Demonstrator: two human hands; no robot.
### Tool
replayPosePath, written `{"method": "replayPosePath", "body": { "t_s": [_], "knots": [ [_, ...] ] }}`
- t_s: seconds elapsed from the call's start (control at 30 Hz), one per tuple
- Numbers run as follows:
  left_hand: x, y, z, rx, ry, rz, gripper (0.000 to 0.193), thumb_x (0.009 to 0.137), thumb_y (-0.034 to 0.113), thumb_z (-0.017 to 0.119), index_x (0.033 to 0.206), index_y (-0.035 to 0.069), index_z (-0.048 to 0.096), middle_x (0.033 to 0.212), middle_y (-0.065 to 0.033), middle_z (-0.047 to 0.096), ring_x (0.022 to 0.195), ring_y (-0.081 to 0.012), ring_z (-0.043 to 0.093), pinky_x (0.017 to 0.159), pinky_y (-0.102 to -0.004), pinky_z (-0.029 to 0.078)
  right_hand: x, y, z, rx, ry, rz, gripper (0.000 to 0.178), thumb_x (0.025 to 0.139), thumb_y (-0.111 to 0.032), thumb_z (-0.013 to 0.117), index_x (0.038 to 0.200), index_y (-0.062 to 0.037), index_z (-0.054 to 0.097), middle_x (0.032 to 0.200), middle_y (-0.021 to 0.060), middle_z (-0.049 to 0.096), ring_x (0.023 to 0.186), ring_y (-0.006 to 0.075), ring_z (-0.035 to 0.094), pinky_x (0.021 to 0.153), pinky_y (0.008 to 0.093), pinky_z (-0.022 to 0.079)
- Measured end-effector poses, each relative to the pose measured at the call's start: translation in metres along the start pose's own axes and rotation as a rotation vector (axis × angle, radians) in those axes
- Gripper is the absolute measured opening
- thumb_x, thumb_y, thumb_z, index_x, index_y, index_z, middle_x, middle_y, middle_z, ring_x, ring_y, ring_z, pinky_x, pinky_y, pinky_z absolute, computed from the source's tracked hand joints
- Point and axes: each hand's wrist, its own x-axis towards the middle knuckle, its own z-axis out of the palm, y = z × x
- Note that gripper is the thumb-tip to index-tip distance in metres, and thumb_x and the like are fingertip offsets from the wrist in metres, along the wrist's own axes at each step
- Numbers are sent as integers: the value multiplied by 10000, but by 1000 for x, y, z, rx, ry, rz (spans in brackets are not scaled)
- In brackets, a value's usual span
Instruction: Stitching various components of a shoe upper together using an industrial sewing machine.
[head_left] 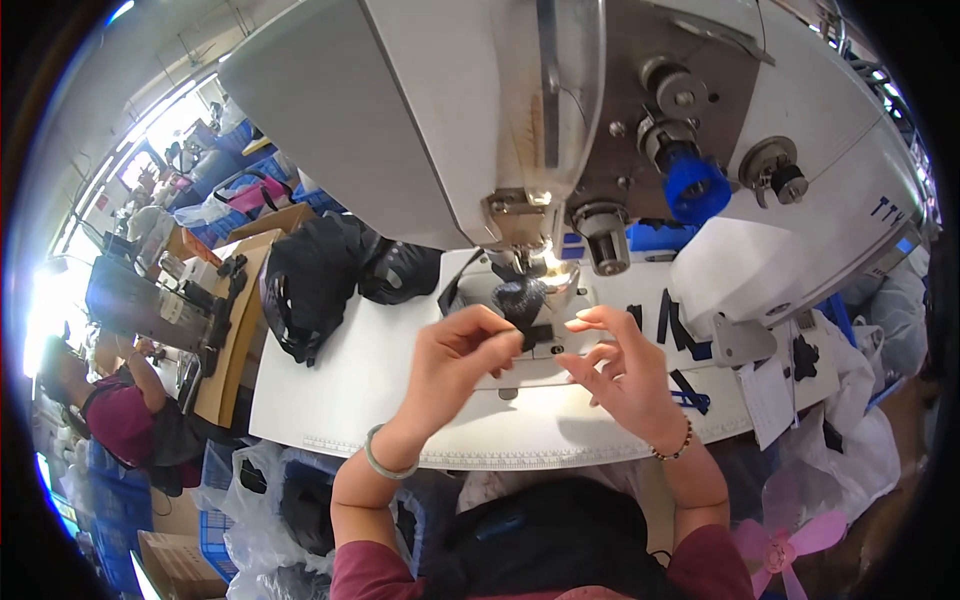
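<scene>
Machine point(810, 200): short run of dark blue capitals on the white arm, near its right end, sloping with the curve of the view. Legible. Further line of small lettering lower right of it, too small to read. Ruler strip point(500, 458) along the front edge of the white table point(320, 390): fine dark graduations, figures too small to read. Sheet point(767, 402) at right: any print on it illegible.

Bare tabletop point(330, 395) beside left hand point(462, 358), black bundle point(318, 275) blocking beyond, sewing machine head point(330, 120) barring way ahead
</scene>
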Motion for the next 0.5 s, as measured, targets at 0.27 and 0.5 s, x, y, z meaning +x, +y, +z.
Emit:
{"method": "replayPosePath", "body": {
  "t_s": [0.27,0.5],
  "knots": [
    [41,7,-24,42,65,-39,157,841,82,589,915,-52,624,753,-28,601,715,-73,530,647,-208,417,35,6,60,757,230,140,182,912,-64,489,991,-35,327,814,95,498,496,138,573,395,219,464],
    [38,1,-19,133,63,-58,147,841,71,598,917,-51,624,770,-29,609,739,-82,561,695,-221,458,31,36,53,101,258,-169,226,861,-45,589,830,-57,365,653,-12,418,510,29,357,438,194,305]
  ]
}}
